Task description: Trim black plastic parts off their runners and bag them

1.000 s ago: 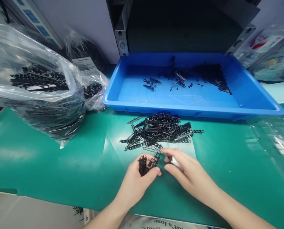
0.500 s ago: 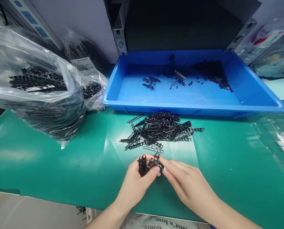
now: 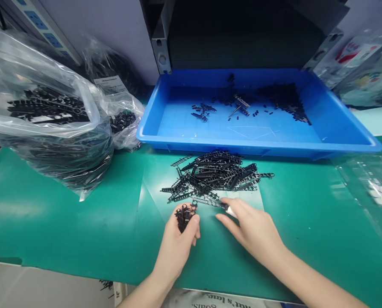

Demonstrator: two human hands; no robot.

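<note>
My left hand (image 3: 180,239) is closed around a bunch of black plastic strips (image 3: 184,216) with ringed ends, which stick up between thumb and fingers. To its right, my right hand (image 3: 250,222) reaches to the near right edge of a loose pile of black plastic strips (image 3: 215,173). A small white object with a black end (image 3: 230,211) sits under its curled fingers; its kind is hard to make out. The right thumb stands apart from the index finger. One thin strip (image 3: 207,201) at the pile's front edge lies close to that black end.
Behind the pile stands a blue tray (image 3: 255,145) with small black parts and a metal piece in it. An open clear bag (image 3: 91,124) of black strips is at left, beside a smaller bag (image 3: 127,137). Clear plastic packaging (image 3: 367,188) lies at right on the green mat (image 3: 300,239).
My hands have moved apart. The right hand went up toward the pile's front edge with the white object, while the left drew slightly left, keeping its bunch of strips.
</note>
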